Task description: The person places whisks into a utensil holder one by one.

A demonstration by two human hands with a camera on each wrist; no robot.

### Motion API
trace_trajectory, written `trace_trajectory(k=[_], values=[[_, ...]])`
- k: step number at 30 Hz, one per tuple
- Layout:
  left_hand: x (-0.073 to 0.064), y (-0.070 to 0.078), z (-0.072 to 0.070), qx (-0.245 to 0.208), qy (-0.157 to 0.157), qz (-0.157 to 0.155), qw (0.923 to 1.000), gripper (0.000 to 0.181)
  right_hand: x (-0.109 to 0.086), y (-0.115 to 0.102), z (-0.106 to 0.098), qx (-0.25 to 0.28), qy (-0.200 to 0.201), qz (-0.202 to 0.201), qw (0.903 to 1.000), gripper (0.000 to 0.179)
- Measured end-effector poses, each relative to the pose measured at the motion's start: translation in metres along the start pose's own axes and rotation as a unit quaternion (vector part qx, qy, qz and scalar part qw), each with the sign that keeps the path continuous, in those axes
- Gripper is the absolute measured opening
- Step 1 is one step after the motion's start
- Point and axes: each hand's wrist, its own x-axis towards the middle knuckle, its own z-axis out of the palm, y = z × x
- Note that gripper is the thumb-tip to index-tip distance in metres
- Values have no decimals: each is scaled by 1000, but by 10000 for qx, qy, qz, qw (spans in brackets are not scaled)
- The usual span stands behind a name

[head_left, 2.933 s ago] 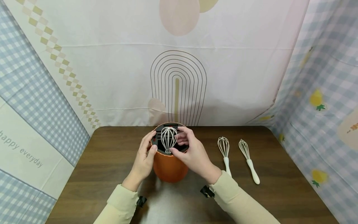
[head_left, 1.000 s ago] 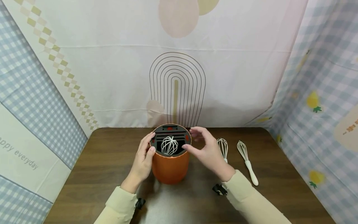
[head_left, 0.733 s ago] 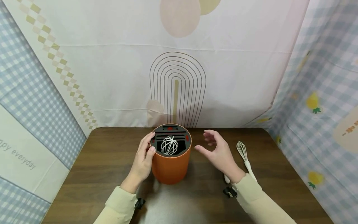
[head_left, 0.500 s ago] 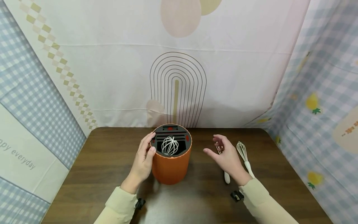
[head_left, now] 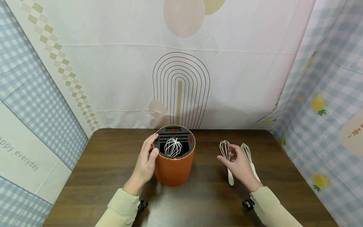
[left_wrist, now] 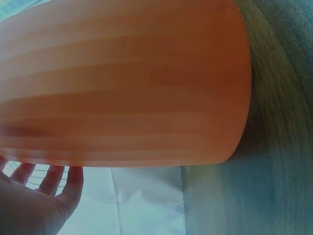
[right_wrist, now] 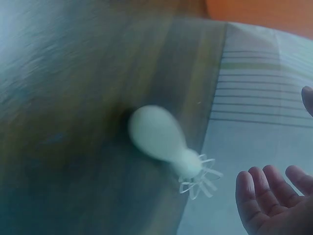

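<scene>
My left hand (head_left: 146,160) holds the upper left side of an orange utensil holder (head_left: 173,173), thumb in front and fingers toward the back. In the left wrist view, its fingers (left_wrist: 73,186) meet the holder's ribbed wall. A whisk (head_left: 173,147) stands in the large opening of the black slotted insert, wires up and handle hidden inside. My right hand (head_left: 239,165) hovers by a second whisk (head_left: 230,177) lying on the table, fingers loosely bent and thumb apart. The right wrist view shows that whisk's white handle (right_wrist: 156,132) with nothing gripping it.
A third whisk (head_left: 246,153) lies farther right, partly behind my right hand. The wooden table (head_left: 113,148) ends at a white patterned cloth (head_left: 127,78). Checked cloths hang at the left and right sides.
My right hand has let go of the whisk now in the holder and moved right to the second whisk. That whisk sank lower into the holder. My left hand has stayed put.
</scene>
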Motion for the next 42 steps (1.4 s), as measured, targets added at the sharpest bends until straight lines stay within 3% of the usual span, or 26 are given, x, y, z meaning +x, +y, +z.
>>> trace_trajectory(k=[6, 13, 23, 33, 42], values=[[0, 2, 0, -11, -9, -67, 10000, 46, -4, 15, -2, -127, 12, 283, 9995, 79], [1, 3, 0, 64, -54, -108, 9999, 46, -7, 25, -5, -188, -227, 959, 9950, 83], [2, 6, 0, 96, -83, -185, 9997, 46, -7, 36, 0, -105, -544, 1396, 9887, 81], [0, 4, -1, 132, -30, -163, 9998, 46, -7, 44, 7, -246, -521, 1281, 9901, 55], [0, 2, 0, 147, -20, -107, 9998, 46, -7, 44, 7, -209, -556, 1281, 9900, 47]])
